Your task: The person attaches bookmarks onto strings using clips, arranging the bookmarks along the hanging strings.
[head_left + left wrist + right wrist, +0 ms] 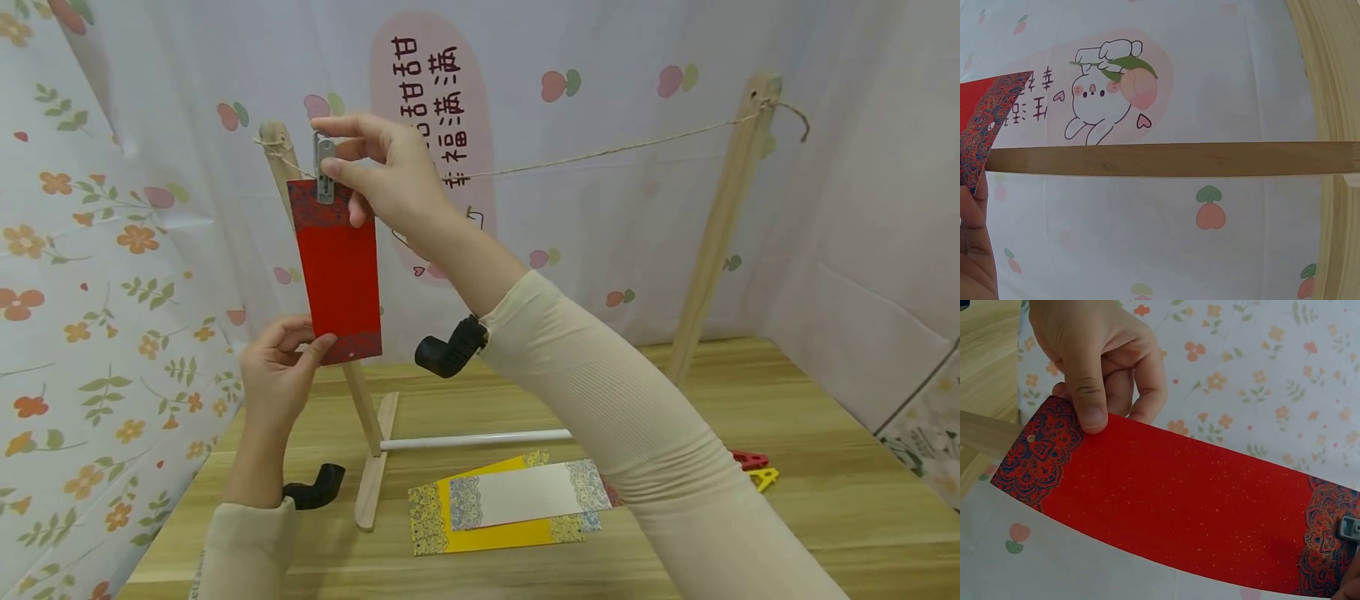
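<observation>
A red paper card [341, 279] with patterned blue-and-red ends hangs upright at the left end of a thin twine line [585, 157]. At its top edge a grey clothespin [325, 171] sits over the card and the twine. My right hand [401, 179] pinches this clothespin, its thumb against the near face. Lower down, my left hand [277, 371] pinches the card's bottom left edge between thumb and fingers. The right wrist view shows the card's face [1179, 494] slightly bowed, with a small hole near its lower end.
Wooden posts [723, 217] hold the twine, with a white rod [480, 439] low between them. White [525, 496] and yellow [495, 537] patterned cards lie stacked on the wooden table [300, 550]. Red [750, 459] and yellow [763, 478] clips lie right, partly behind my right sleeve.
</observation>
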Action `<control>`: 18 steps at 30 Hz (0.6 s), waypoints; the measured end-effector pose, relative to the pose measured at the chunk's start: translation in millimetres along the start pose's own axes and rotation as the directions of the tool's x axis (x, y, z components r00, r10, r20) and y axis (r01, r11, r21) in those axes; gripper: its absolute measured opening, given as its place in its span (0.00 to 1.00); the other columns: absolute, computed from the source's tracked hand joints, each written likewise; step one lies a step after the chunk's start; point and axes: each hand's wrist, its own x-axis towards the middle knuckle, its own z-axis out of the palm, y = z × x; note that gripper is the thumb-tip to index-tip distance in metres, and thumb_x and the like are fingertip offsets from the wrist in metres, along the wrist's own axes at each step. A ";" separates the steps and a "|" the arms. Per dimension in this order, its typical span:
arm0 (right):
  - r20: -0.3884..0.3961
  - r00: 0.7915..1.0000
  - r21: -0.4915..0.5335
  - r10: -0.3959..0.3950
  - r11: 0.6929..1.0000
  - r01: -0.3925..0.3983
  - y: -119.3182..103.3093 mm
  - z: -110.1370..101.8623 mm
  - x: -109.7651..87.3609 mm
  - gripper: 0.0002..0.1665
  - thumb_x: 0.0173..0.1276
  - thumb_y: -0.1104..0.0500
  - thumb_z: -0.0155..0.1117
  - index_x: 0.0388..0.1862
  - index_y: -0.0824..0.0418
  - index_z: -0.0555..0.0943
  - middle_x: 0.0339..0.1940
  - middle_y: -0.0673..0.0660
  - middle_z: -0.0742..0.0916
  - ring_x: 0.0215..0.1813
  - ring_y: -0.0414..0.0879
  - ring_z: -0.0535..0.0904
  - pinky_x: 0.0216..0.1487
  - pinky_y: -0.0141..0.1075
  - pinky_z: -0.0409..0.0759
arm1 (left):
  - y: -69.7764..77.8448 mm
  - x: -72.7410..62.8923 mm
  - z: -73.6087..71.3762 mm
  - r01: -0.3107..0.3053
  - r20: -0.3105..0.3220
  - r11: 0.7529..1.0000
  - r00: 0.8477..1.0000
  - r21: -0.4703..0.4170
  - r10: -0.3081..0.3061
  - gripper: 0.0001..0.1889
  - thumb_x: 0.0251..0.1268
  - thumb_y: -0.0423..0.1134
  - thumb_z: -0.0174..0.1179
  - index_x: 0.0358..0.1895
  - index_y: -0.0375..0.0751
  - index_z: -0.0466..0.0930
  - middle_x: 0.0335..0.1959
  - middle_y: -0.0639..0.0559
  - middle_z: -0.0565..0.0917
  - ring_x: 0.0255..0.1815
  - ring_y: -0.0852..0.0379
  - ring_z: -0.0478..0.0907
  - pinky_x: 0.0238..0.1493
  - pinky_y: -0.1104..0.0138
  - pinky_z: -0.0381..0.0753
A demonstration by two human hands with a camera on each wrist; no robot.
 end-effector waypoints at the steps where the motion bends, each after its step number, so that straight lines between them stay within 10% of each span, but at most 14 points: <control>1: 0.004 1.000 -0.005 -0.001 1.000 0.001 0.3 -0.3 -0.2 0.23 0.71 0.68 0.61 0.64 0.57 0.79 0.41 0.55 0.82 0.14 0.48 0.72 0.23 0.32 0.75 | 0.1 -0.2 0.0 0.006 0.004 1.000 1.000 0.003 -0.006 0.10 0.54 0.13 0.63 0.40 0.14 0.77 0.31 0.66 0.88 0.28 0.71 0.82 0.26 0.82 0.75; 18: 0.011 0.997 0.037 -0.077 0.996 0.077 9.8 -24.6 -21.4 0.24 0.70 0.66 0.63 0.65 0.60 0.78 0.54 0.59 0.87 0.22 0.48 0.81 0.39 0.34 0.83 | 0.6 -9.4 -7.1 0.016 0.056 0.988 0.998 0.151 -0.025 0.08 0.53 0.14 0.64 0.37 0.21 0.80 0.28 0.74 0.85 0.28 0.75 0.80 0.31 0.83 0.78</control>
